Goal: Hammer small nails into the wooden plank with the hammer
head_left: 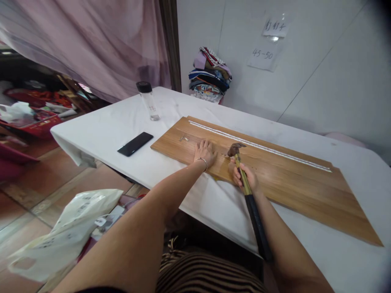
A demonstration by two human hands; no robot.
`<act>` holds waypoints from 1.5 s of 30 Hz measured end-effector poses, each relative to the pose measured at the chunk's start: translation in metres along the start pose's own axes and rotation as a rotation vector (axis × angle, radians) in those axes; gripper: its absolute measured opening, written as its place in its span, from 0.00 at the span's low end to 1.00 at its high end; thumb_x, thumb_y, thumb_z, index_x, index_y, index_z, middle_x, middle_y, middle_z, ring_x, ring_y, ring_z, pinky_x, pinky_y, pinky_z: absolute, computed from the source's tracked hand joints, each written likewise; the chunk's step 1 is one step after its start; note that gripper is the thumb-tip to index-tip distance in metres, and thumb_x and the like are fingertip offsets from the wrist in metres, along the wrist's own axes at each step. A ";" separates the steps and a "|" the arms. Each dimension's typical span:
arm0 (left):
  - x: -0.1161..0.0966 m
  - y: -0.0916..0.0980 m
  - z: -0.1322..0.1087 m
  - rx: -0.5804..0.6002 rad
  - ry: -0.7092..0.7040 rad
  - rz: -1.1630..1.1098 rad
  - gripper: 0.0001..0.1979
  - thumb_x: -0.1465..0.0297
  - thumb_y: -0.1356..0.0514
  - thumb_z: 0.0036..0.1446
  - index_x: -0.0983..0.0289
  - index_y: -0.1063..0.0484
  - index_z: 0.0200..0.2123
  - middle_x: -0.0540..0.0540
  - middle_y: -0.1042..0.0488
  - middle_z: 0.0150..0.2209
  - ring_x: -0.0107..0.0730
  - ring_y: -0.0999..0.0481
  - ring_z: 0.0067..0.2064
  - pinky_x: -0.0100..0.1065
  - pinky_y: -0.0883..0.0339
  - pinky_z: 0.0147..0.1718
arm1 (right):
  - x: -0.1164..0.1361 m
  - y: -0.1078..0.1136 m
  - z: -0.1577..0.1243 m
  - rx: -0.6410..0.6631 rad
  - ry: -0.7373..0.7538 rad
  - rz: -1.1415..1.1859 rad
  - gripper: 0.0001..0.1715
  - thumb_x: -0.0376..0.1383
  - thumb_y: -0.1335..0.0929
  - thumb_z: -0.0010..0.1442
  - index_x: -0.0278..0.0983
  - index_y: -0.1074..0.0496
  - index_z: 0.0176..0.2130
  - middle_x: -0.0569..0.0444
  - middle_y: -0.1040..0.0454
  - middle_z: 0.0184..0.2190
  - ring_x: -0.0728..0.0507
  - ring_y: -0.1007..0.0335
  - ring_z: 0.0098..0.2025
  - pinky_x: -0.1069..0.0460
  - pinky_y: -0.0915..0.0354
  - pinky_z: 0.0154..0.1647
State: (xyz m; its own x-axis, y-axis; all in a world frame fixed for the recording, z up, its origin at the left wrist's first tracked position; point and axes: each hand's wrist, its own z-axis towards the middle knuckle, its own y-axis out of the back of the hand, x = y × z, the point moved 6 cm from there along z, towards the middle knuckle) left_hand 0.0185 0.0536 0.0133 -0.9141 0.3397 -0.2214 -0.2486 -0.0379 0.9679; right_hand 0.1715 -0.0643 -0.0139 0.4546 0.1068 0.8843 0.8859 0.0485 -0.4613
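We see the hammer (248,192) tilted over the near part of a wooden board (293,183), its metal head uppermost and its dark grip pointing down past the table's near edge. The right hand (251,179) holds it high on the handle, just below the head; we see these fingers curled closely around the yellowish shaft. Just beside it, the left hand (205,154) lies palm down on the board, its fingers extended and slightly spread, pressing on the wood and gripping nothing. Beyond these fingertips, toward the board's left end, we find a few small nails (184,139) lying loose. Long white strips (259,145) run along the far side of the board. The board rests on a white-covered table (100,118), where we also note a black phone (135,144) and, farther back, a dark-capped clear bottle (149,101). Behind the table stands a stack of folded clothes (210,78).
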 end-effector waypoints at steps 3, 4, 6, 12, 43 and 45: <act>0.000 0.000 0.000 0.002 -0.002 -0.006 0.21 0.59 0.49 0.72 0.62 0.27 0.59 0.64 0.28 0.66 0.53 0.36 0.69 0.54 0.44 0.68 | -0.001 0.001 0.001 -0.009 -0.037 -0.005 0.23 0.50 0.27 0.60 0.39 0.26 0.48 0.66 0.36 0.17 0.52 0.49 0.11 0.55 0.53 0.12; 0.000 0.001 -0.001 0.003 0.000 -0.006 0.21 0.59 0.49 0.72 0.61 0.26 0.59 0.64 0.28 0.66 0.52 0.36 0.69 0.54 0.44 0.68 | -0.002 0.000 0.001 -0.007 -0.045 -0.005 0.23 0.51 0.27 0.60 0.39 0.26 0.48 0.66 0.37 0.17 0.52 0.49 0.11 0.55 0.54 0.12; -0.001 0.001 -0.001 0.004 0.005 -0.005 0.21 0.59 0.49 0.72 0.61 0.26 0.59 0.64 0.28 0.66 0.52 0.36 0.69 0.54 0.44 0.68 | -0.001 0.000 0.001 -0.004 -0.041 -0.004 0.24 0.51 0.26 0.59 0.40 0.26 0.48 0.67 0.37 0.17 0.53 0.49 0.11 0.55 0.54 0.12; -0.001 0.001 -0.001 0.003 0.007 -0.009 0.21 0.60 0.49 0.71 0.62 0.27 0.60 0.64 0.29 0.67 0.52 0.36 0.69 0.54 0.44 0.68 | 0.001 -0.002 0.000 -0.020 0.016 -0.043 0.25 0.51 0.27 0.61 0.39 0.27 0.50 0.67 0.37 0.18 0.52 0.48 0.11 0.55 0.54 0.13; -0.002 0.003 -0.003 0.012 0.011 -0.020 0.22 0.60 0.49 0.71 0.61 0.27 0.60 0.63 0.29 0.67 0.52 0.37 0.70 0.56 0.46 0.69 | -0.001 0.000 0.001 -0.021 -0.035 -0.016 0.24 0.52 0.27 0.60 0.40 0.27 0.48 0.67 0.38 0.17 0.53 0.47 0.11 0.55 0.53 0.12; -0.002 0.003 -0.003 0.011 0.011 -0.019 0.22 0.60 0.50 0.71 0.61 0.27 0.60 0.63 0.29 0.67 0.52 0.37 0.70 0.56 0.46 0.69 | 0.000 0.000 0.001 -0.021 -0.019 -0.001 0.24 0.52 0.27 0.60 0.40 0.27 0.48 0.67 0.38 0.17 0.53 0.48 0.11 0.55 0.54 0.12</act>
State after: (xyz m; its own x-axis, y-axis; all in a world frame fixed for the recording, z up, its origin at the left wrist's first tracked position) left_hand 0.0185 0.0501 0.0165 -0.9128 0.3297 -0.2410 -0.2622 -0.0208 0.9648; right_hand 0.1712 -0.0633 -0.0137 0.4518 0.1260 0.8832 0.8883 0.0279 -0.4584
